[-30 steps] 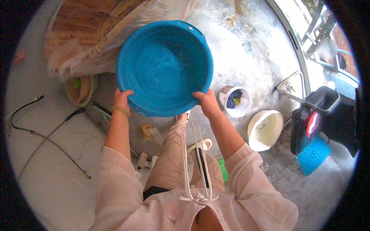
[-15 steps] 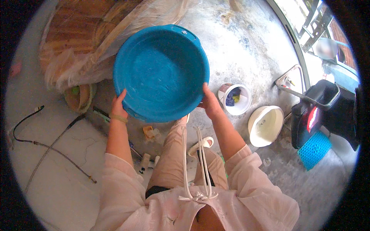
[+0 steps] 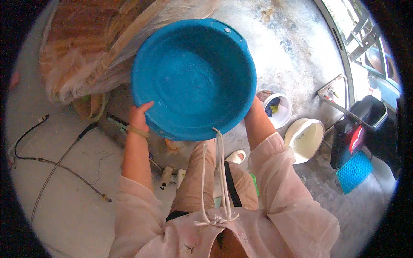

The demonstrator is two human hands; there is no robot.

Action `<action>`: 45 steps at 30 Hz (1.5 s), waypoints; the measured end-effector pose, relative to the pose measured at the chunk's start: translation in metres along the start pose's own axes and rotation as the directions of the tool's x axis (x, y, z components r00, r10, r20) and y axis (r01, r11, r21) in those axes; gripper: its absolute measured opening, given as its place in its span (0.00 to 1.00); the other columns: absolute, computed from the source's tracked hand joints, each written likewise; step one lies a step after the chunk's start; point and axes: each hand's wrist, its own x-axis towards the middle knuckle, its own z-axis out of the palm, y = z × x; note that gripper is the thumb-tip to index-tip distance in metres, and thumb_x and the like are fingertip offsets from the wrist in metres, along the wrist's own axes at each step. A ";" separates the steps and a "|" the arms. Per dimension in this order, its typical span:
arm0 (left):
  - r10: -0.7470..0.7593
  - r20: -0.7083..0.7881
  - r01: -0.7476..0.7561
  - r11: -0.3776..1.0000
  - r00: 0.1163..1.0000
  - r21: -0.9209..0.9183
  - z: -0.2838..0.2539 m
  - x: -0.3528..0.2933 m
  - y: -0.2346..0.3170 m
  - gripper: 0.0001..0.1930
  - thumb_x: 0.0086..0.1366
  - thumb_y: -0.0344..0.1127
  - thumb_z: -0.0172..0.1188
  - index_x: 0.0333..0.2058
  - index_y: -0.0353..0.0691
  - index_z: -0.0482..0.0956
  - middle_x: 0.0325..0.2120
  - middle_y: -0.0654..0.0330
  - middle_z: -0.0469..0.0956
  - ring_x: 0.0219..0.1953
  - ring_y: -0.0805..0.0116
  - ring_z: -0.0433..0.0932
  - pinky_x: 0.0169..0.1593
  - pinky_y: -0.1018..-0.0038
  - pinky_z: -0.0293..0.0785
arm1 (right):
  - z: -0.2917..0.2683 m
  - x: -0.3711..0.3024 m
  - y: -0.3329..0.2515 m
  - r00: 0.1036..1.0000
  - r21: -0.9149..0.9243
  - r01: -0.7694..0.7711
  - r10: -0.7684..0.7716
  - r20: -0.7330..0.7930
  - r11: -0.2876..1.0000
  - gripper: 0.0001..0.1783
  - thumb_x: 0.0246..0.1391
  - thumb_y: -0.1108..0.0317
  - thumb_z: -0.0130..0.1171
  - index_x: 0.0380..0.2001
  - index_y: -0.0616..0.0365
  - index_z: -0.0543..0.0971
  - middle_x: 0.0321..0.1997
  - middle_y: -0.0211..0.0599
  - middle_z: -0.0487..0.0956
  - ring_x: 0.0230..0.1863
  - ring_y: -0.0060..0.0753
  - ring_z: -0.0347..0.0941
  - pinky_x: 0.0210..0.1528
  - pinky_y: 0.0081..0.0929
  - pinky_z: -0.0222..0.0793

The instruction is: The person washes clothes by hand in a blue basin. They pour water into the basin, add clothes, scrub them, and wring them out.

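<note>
A large round blue plastic basin is held up in front of me between both hands. Its inside faces me and looks bare apart from scuffs. At the lower left rim my left hand grips it, thumb over the edge and the other fingers behind. My right hand supports the right side; its fingers are hidden behind the basin. A white bucket with dark blue and yellow-green cloth inside stands just beyond my right hand. Beside it sits a cream-coloured basin.
Plastic-wrapped wooden furniture fills the far left. Hoses lie on the left floor. At right are a black scooter-like vehicle, a blue perforated mat and a metal frame. Small bottles stand by my leg.
The blue basin has come closer and slightly right, covering more of the view. My right hand has slid behind its rim, and my legs have shifted a little.
</note>
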 end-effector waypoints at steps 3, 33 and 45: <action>-0.001 0.034 0.001 1.000 0.999 0.000 0.014 -0.004 0.005 0.27 0.47 0.31 0.63 0.47 0.29 0.68 0.44 0.50 0.71 0.44 0.55 0.71 0.48 0.62 0.68 | -0.017 0.019 -0.008 1.000 -0.094 0.003 -0.005 -0.012 0.996 0.27 0.57 0.47 0.40 0.46 0.57 0.72 0.46 0.44 0.74 0.44 0.42 0.70 0.46 0.39 0.63; 0.234 0.191 -0.064 0.775 0.953 -0.628 0.031 0.007 -0.075 0.35 0.60 0.60 0.44 0.58 0.41 0.55 0.55 0.54 0.61 0.55 0.54 0.62 0.57 0.57 0.60 | -0.071 0.107 -0.067 0.988 -0.353 0.140 -0.110 0.104 0.925 0.24 0.56 0.50 0.43 0.45 0.59 0.73 0.45 0.44 0.74 0.43 0.40 0.70 0.45 0.37 0.65; 0.231 0.192 -0.074 0.800 0.954 -0.596 0.041 0.014 -0.064 0.34 0.59 0.58 0.45 0.57 0.41 0.56 0.54 0.54 0.62 0.55 0.55 0.62 0.56 0.57 0.60 | -0.077 0.098 -0.050 0.994 -0.196 0.088 -0.074 0.080 0.977 0.24 0.56 0.51 0.45 0.45 0.59 0.73 0.45 0.44 0.74 0.42 0.39 0.70 0.45 0.36 0.66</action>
